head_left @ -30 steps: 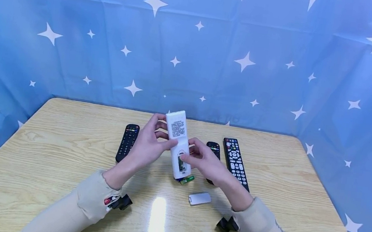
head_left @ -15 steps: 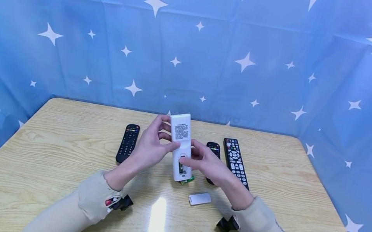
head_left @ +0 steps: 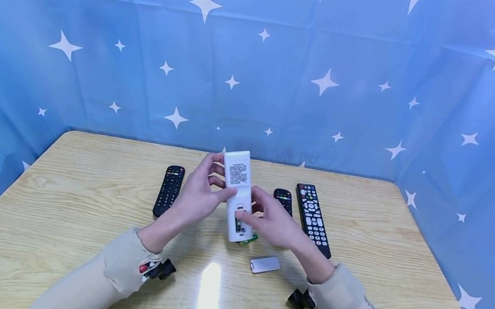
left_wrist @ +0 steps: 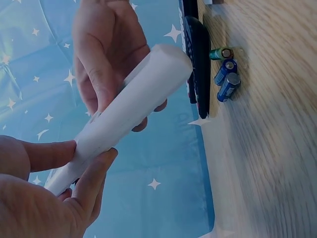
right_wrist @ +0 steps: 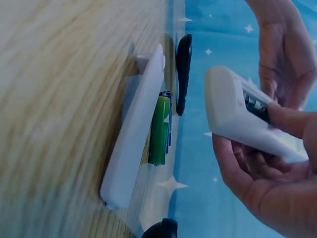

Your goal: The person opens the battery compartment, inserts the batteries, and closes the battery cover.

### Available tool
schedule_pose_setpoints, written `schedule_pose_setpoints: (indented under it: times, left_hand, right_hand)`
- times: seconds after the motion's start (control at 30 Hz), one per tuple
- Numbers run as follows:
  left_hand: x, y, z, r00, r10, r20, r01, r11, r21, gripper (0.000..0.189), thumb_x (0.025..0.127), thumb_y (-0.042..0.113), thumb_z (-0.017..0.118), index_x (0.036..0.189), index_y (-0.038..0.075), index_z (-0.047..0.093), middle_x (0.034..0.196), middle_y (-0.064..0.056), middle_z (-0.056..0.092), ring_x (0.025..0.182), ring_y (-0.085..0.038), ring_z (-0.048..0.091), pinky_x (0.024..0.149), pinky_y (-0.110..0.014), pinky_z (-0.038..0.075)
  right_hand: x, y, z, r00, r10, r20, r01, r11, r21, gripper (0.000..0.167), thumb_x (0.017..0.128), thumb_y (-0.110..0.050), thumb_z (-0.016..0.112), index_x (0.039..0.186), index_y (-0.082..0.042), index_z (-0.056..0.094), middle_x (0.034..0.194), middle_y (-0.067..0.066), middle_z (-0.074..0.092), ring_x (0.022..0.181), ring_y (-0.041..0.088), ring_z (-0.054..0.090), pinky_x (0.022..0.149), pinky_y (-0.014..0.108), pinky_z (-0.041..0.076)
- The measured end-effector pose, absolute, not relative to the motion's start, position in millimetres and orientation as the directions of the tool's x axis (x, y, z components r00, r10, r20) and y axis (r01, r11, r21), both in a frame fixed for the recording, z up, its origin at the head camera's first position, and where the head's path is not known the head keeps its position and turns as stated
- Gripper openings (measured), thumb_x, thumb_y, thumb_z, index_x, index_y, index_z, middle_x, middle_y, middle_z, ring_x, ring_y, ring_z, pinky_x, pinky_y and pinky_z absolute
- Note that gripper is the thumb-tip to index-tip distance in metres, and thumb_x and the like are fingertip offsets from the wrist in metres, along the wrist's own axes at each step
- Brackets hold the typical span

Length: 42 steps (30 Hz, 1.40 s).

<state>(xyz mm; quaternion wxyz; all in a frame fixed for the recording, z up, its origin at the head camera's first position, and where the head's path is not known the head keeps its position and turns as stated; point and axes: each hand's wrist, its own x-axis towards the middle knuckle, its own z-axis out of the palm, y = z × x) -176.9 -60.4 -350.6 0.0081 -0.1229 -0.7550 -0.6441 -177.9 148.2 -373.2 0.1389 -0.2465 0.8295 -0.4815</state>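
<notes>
A white remote control (head_left: 243, 181) is held up above the table, its labelled back facing me and its battery compartment uncovered. My left hand (head_left: 197, 192) grips its left side, the thumb lying across the back. From the right, my right hand (head_left: 275, 222) curls its fingers behind the remote while its thumb presses at the compartment. Inside that opening a dark green battery (right_wrist: 256, 106) shows, partly hidden by the thumb. On the table below lie a green battery (left_wrist: 221, 53) and two blue batteries (left_wrist: 229, 87). A white battery cover (head_left: 265, 265) rests nearer to me.
One black remote (head_left: 169, 191) lies left of my left hand. Two more, a smaller black remote (head_left: 283, 199) partly behind my right hand and a longer black remote (head_left: 314, 219), lie on the right. A blue star-patterned curtain (head_left: 258, 72) hangs behind the wooden table (head_left: 82, 195).
The white remote has shifted slightly, first to the right and then a little back left, still held by both hands. My right thumb now sits slightly lower over the compartment.
</notes>
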Motion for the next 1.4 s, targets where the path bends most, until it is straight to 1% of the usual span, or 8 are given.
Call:
schedule_pose_setpoints:
  times: [0.2,0.4,0.5,0.67,0.9,1.07,1.2,1.4]
  left_hand:
    - [-178.9,-61.0,-351.7,-0.97,0.176,0.169,0.195,0.143,0.97,0.061,0.089,-0.01,0.073,0.141,0.005,0.044,0.114,-0.017,0.061,0.09,-0.029,0.067,0.074,-0.036,0.061]
    - [-180.1,-62.0,-353.1,-0.971,0.183,0.15,0.179,0.149,0.973,0.059,0.091,-0.009,0.071,0.14,0.007,0.045,0.115,-0.016,0.061,0.09,-0.029,0.067,0.074,-0.036,0.062]
    - [-181.4,-63.8,-353.5,-0.974,0.173,0.146,0.174,0.161,0.971,0.059,0.09,-0.009,0.072,0.14,0.007,0.045,0.115,-0.016,0.062,0.091,-0.028,0.067,0.074,-0.036,0.061]
    - [-184.8,-67.9,-353.2,-0.977,0.155,0.146,0.172,0.176,0.969,0.06,0.088,-0.01,0.073,0.139,0.005,0.045,0.115,-0.017,0.063,0.092,-0.029,0.068,0.075,-0.037,0.059]
    - [-188.2,-71.9,-354.9,-0.983,0.14,0.12,0.146,0.19,0.971,0.061,0.088,-0.01,0.073,0.14,0.006,0.045,0.117,-0.017,0.062,0.094,-0.03,0.068,0.075,-0.036,0.06]
    - [-189.1,-73.8,-354.6,-0.987,0.121,0.103,0.127,0.212,0.969,0.061,0.089,-0.009,0.073,0.14,0.007,0.045,0.117,-0.015,0.062,0.094,-0.029,0.067,0.075,-0.036,0.06]
    - [-189.6,-75.2,-354.2,-0.989,0.111,0.097,0.12,0.231,0.965,0.06,0.089,-0.008,0.074,0.14,0.008,0.045,0.117,-0.014,0.062,0.094,-0.028,0.068,0.075,-0.036,0.06]
    - [-190.5,-77.3,-355.2,-0.99,0.107,0.095,0.119,0.246,0.962,0.06,0.089,-0.008,0.074,0.139,0.007,0.045,0.118,-0.015,0.063,0.095,-0.029,0.068,0.074,-0.036,0.06]
  right_hand:
    - [-172.6,144.2,-373.0,-0.867,-0.498,0.024,-0.299,0.482,-0.824,0.039,0.103,-0.024,0.066,0.136,-0.007,0.056,0.112,0.004,0.066,0.098,0.02,0.064,0.073,0.035,0.058]
    - [-173.8,146.3,-375.1,-0.843,-0.537,0.009,-0.316,0.482,-0.817,0.037,0.105,-0.025,0.063,0.137,-0.007,0.055,0.109,0.003,0.066,0.098,0.019,0.063,0.072,0.035,0.058]
    - [-174.3,148.8,-375.1,-0.833,-0.553,0.0,-0.321,0.484,-0.814,0.037,0.106,-0.026,0.061,0.137,-0.008,0.055,0.11,0.003,0.066,0.1,0.019,0.064,0.074,0.034,0.058]
    - [-174.0,153.9,-373.2,-0.852,-0.524,-0.002,-0.318,0.52,-0.793,0.037,0.106,-0.025,0.059,0.138,-0.007,0.055,0.112,0.002,0.066,0.104,0.017,0.063,0.081,0.034,0.057]
    - [-174.6,159.9,-370.3,-0.864,-0.502,0.031,-0.368,0.588,-0.72,0.022,0.103,-0.013,0.061,0.121,0.0,0.064,0.103,0.001,0.067,0.098,0.016,0.063,0.085,0.036,0.055]
    - [-173.2,162.2,-371.0,-0.852,-0.524,0.006,-0.392,0.63,-0.67,0.011,0.099,-0.009,0.067,0.107,-0.002,0.068,0.093,-0.003,0.066,0.089,0.013,0.063,0.077,0.032,0.055]
    - [-170.8,163.3,-373.4,-0.818,-0.574,-0.024,-0.433,0.643,-0.632,0.001,0.096,-0.006,0.07,0.097,-0.006,0.07,0.087,-0.007,0.065,0.082,0.01,0.061,0.07,0.028,0.053]
    - [-167.7,163.9,-377.4,-0.776,-0.628,-0.063,-0.48,0.652,-0.587,0.014,0.092,0.003,0.071,0.09,-0.011,0.074,0.086,-0.007,0.069,0.079,0.007,0.062,0.071,0.027,0.054]
